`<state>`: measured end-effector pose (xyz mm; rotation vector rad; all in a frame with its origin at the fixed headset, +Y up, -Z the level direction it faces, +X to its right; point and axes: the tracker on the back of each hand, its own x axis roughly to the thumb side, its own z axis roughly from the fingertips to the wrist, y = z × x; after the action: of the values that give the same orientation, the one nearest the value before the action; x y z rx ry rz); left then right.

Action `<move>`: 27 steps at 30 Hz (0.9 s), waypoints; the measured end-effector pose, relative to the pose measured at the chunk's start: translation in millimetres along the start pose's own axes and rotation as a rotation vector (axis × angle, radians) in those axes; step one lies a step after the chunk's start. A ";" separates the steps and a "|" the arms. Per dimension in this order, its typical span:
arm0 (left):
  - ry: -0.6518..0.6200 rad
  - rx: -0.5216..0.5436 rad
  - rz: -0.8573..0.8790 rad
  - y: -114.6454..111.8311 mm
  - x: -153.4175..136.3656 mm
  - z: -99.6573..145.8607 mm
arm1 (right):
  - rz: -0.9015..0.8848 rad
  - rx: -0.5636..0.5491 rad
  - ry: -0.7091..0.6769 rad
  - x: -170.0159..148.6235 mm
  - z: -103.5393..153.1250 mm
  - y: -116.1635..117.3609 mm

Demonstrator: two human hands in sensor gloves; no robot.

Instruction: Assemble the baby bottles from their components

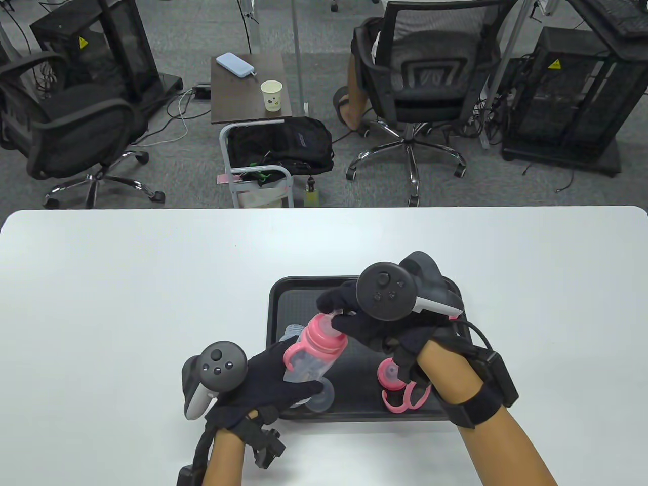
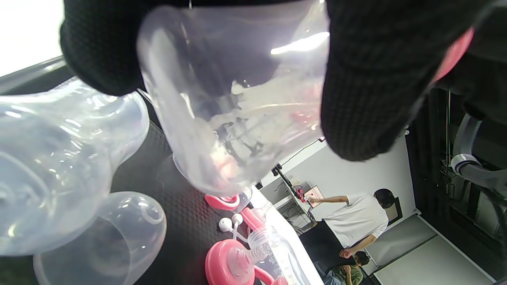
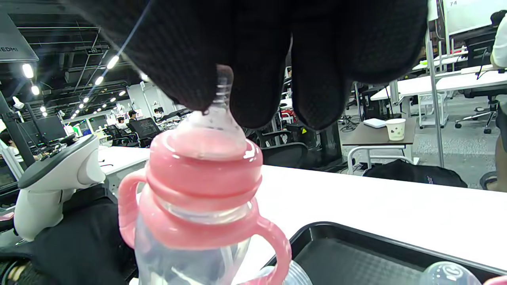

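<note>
My left hand (image 1: 296, 377) grips a clear baby bottle (image 1: 314, 354) by its body and holds it tilted above a black tray (image 1: 276, 304). The bottle carries a pink handle ring (image 3: 273, 237) and a pink collar (image 3: 202, 170) with a clear nipple (image 3: 222, 107). My right hand (image 1: 334, 309) pinches the nipple tip between its fingertips (image 3: 253, 79). In the left wrist view the bottle base (image 2: 237, 118) sits between my gloved fingers (image 2: 364, 99). A second pink collar with nipple (image 1: 391, 375) and a pink handle ring (image 1: 405, 400) lie on the tray under my right wrist.
A clear cap (image 1: 321, 397) lies at the tray's front edge and another clear bottle (image 1: 291, 334) lies behind the held one. The tray stands on a white table (image 1: 126, 304). Office chairs and a side table with a paper cup (image 1: 271, 95) stand beyond it.
</note>
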<state>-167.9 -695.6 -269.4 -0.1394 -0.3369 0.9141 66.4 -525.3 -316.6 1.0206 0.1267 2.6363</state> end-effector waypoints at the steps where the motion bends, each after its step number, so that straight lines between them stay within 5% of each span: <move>1: -0.001 -0.010 -0.001 -0.5 0.2 -0.2 | -0.008 0.003 -0.002 -0.9 0.2 0.9; 7: -0.014 -0.013 0.001 -1.9 1.9 -0.7 | -0.077 0.051 -0.015 -8.5 1.4 4.3; 9: -0.034 0.005 0.004 -2.1 3.1 -0.6 | -0.064 0.161 0.061 -10.3 -2.0 10.9; 27: -0.007 -0.064 -0.046 -3.2 3.4 -1.5 | -0.107 0.268 -0.006 -16.5 -8.5 29.9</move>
<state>-163.1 -694.8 -269.2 -0.1862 -0.3750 0.8586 64.6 -558.6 -327.8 1.0700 0.5311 2.5651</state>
